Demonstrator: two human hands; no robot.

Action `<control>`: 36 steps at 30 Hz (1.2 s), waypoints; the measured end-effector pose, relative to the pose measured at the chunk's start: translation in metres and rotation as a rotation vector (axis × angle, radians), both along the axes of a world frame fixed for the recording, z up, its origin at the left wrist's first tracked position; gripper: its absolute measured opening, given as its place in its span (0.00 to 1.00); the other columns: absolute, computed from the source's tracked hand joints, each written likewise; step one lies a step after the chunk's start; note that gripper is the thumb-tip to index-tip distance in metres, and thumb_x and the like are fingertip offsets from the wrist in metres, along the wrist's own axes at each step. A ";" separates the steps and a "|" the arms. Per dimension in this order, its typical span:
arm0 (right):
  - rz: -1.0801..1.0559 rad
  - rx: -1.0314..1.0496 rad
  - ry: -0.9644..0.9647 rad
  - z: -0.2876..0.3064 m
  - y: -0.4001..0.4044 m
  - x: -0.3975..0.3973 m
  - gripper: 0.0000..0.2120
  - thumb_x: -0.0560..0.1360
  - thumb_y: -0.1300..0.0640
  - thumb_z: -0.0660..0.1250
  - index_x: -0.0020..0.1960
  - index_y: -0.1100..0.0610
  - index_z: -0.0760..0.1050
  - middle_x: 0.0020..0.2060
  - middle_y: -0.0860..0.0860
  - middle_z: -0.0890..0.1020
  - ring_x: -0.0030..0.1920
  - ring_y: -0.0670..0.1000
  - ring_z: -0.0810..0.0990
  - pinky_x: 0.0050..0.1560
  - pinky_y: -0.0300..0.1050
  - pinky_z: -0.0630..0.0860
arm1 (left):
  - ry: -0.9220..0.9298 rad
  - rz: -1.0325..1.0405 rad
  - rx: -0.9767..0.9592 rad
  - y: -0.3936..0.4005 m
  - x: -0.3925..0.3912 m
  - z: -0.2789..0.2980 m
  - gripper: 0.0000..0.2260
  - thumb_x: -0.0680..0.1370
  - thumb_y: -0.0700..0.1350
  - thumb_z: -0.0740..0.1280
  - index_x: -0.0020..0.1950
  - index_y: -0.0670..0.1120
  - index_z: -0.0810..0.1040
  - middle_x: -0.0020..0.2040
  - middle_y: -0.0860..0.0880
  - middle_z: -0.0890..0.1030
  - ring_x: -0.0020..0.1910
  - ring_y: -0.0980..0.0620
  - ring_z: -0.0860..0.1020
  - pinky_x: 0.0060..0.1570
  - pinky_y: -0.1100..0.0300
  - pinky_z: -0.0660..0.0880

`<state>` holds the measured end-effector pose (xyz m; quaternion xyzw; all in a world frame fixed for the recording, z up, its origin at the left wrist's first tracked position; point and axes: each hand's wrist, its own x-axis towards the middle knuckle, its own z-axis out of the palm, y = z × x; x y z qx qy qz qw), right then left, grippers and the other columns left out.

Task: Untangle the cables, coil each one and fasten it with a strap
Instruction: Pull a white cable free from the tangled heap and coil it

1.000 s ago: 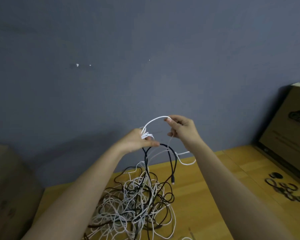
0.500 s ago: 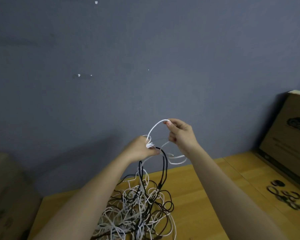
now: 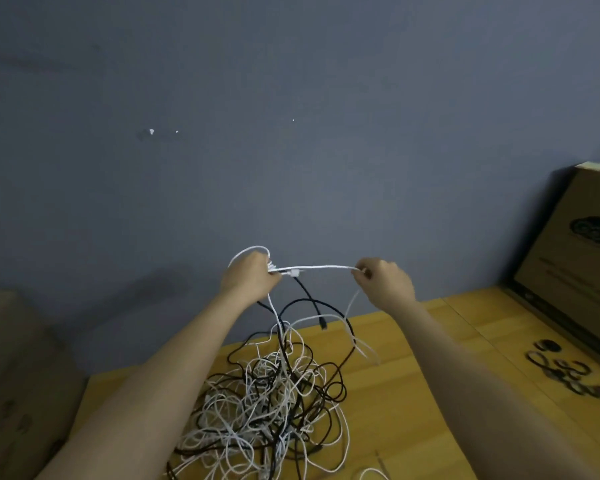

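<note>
The left hand [image 3: 248, 278] is gripping a small coil of white cable [image 3: 321, 268] in a closed grip, while the right hand [image 3: 383, 282] is pinching the same cable, holding it taut between the two above the bench [image 3: 413, 393]. The tangle [image 3: 267, 403] of white and black cables is lying below the hands, near the bench's back edge. Dark straps [image 3: 568, 374] are lying by the right edge, beside a cardboard box [image 3: 579, 244] whose contents I cannot tell.
</note>
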<state>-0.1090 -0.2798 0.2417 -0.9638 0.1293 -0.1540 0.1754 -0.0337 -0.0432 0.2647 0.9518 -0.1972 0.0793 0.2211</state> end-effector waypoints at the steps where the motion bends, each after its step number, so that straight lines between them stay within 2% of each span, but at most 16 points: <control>1: -0.041 0.019 0.066 -0.004 -0.001 -0.001 0.15 0.80 0.47 0.61 0.40 0.56 0.74 0.32 0.52 0.76 0.32 0.53 0.73 0.28 0.42 0.63 | -0.016 0.012 -0.009 0.001 0.000 0.002 0.17 0.76 0.49 0.66 0.33 0.47 0.63 0.32 0.48 0.68 0.36 0.46 0.71 0.32 0.57 0.63; 3: -0.051 0.138 0.152 -0.008 0.003 0.001 0.21 0.80 0.45 0.61 0.34 0.57 0.72 0.28 0.54 0.74 0.28 0.54 0.70 0.30 0.44 0.64 | -0.034 0.024 -0.018 0.000 -0.001 0.005 0.18 0.77 0.52 0.66 0.33 0.46 0.62 0.32 0.48 0.68 0.35 0.45 0.70 0.32 0.57 0.63; 4: -0.047 0.286 0.124 -0.006 0.008 0.004 0.22 0.80 0.46 0.60 0.34 0.59 0.74 0.28 0.55 0.76 0.28 0.54 0.72 0.31 0.45 0.68 | -0.031 0.029 -0.033 -0.001 -0.001 0.006 0.18 0.77 0.52 0.66 0.33 0.46 0.63 0.31 0.48 0.68 0.35 0.45 0.70 0.31 0.57 0.63; 6: -0.017 0.692 -0.034 0.009 0.020 0.011 0.21 0.81 0.50 0.61 0.37 0.63 0.77 0.29 0.57 0.80 0.27 0.54 0.77 0.33 0.46 0.77 | -0.005 0.021 -0.081 -0.004 0.001 0.005 0.17 0.77 0.49 0.65 0.33 0.47 0.63 0.31 0.49 0.69 0.35 0.45 0.71 0.30 0.58 0.61; 8: 0.046 0.967 -0.137 0.032 0.032 0.016 0.19 0.81 0.53 0.61 0.40 0.66 0.78 0.30 0.59 0.80 0.28 0.53 0.80 0.33 0.44 0.80 | 0.039 -0.002 -0.167 -0.006 0.004 0.005 0.16 0.76 0.46 0.65 0.33 0.47 0.63 0.31 0.49 0.68 0.35 0.44 0.71 0.32 0.58 0.63; 11: 0.147 1.098 -0.236 0.063 0.042 0.024 0.16 0.81 0.57 0.60 0.41 0.67 0.76 0.31 0.61 0.78 0.25 0.49 0.80 0.30 0.40 0.80 | 0.111 -0.045 -0.325 -0.006 0.007 0.017 0.18 0.73 0.49 0.71 0.35 0.46 0.62 0.32 0.48 0.69 0.34 0.45 0.70 0.34 0.56 0.64; 14: 0.209 1.119 -0.377 0.089 0.041 0.033 0.14 0.81 0.60 0.59 0.40 0.65 0.74 0.33 0.60 0.77 0.29 0.49 0.81 0.35 0.39 0.81 | 0.123 -0.089 -0.385 -0.006 0.008 0.043 0.20 0.73 0.55 0.71 0.38 0.43 0.67 0.33 0.48 0.70 0.33 0.48 0.70 0.34 0.55 0.63; 17: 0.260 1.110 -0.519 0.118 0.036 0.044 0.13 0.81 0.63 0.58 0.40 0.63 0.75 0.36 0.58 0.78 0.35 0.48 0.82 0.42 0.36 0.80 | 0.189 -0.175 -0.504 -0.005 0.010 0.071 0.22 0.77 0.60 0.63 0.41 0.41 0.77 0.31 0.49 0.69 0.32 0.50 0.70 0.35 0.57 0.65; 20: 0.315 1.047 -0.625 0.149 0.032 0.049 0.12 0.80 0.67 0.58 0.41 0.62 0.76 0.37 0.56 0.79 0.36 0.44 0.83 0.46 0.35 0.80 | 0.300 -0.254 -0.700 -0.003 0.007 0.097 0.21 0.80 0.61 0.57 0.38 0.46 0.73 0.25 0.53 0.65 0.22 0.56 0.63 0.27 0.61 0.60; 22: 0.317 1.000 -0.704 0.170 0.032 0.052 0.10 0.79 0.67 0.61 0.43 0.60 0.77 0.35 0.53 0.80 0.36 0.43 0.82 0.46 0.35 0.79 | 0.312 -0.277 -0.754 0.000 0.004 0.115 0.19 0.81 0.60 0.56 0.39 0.46 0.70 0.23 0.56 0.62 0.20 0.58 0.59 0.23 0.66 0.58; 25: 0.290 0.953 -0.849 0.205 0.034 0.054 0.05 0.77 0.62 0.66 0.45 0.60 0.80 0.31 0.51 0.79 0.34 0.45 0.80 0.42 0.38 0.79 | 0.305 -0.324 -0.803 0.002 0.000 0.139 0.18 0.81 0.58 0.56 0.39 0.47 0.67 0.22 0.58 0.61 0.21 0.59 0.56 0.21 0.69 0.55; 27: 0.216 0.761 -0.907 0.221 0.034 0.058 0.10 0.77 0.55 0.66 0.44 0.61 0.81 0.31 0.50 0.74 0.34 0.46 0.75 0.42 0.41 0.77 | 0.296 -0.364 -0.835 0.003 -0.003 0.153 0.18 0.81 0.58 0.56 0.38 0.48 0.66 0.23 0.58 0.60 0.21 0.59 0.55 0.21 0.69 0.54; 30: 0.133 0.545 -0.828 0.220 0.037 0.066 0.13 0.79 0.49 0.63 0.42 0.55 0.81 0.36 0.51 0.74 0.35 0.46 0.73 0.38 0.39 0.71 | 0.326 -0.430 -0.906 0.008 -0.004 0.164 0.18 0.82 0.57 0.56 0.35 0.49 0.64 0.23 0.57 0.58 0.21 0.58 0.53 0.21 0.67 0.50; 33: 0.164 0.744 -0.590 0.193 0.045 0.070 0.16 0.80 0.50 0.61 0.38 0.57 0.77 0.26 0.53 0.73 0.22 0.44 0.70 0.28 0.38 0.70 | 0.461 -0.523 -0.983 0.015 -0.012 0.165 0.19 0.82 0.57 0.54 0.34 0.50 0.61 0.23 0.55 0.56 0.20 0.59 0.52 0.24 0.63 0.46; 34: 0.163 0.715 -0.509 0.180 0.048 0.073 0.17 0.80 0.49 0.61 0.39 0.58 0.78 0.24 0.51 0.71 0.20 0.43 0.67 0.27 0.38 0.69 | 0.519 -0.564 -1.034 0.017 -0.014 0.165 0.19 0.82 0.57 0.52 0.34 0.49 0.61 0.23 0.55 0.56 0.19 0.60 0.52 0.23 0.63 0.46; 36: 0.175 0.466 -0.370 0.146 0.061 0.077 0.17 0.80 0.48 0.61 0.44 0.57 0.81 0.21 0.44 0.69 0.24 0.43 0.66 0.31 0.41 0.66 | 0.615 -0.639 -1.174 0.019 -0.017 0.165 0.18 0.83 0.55 0.50 0.35 0.49 0.60 0.22 0.56 0.58 0.18 0.61 0.53 0.22 0.64 0.47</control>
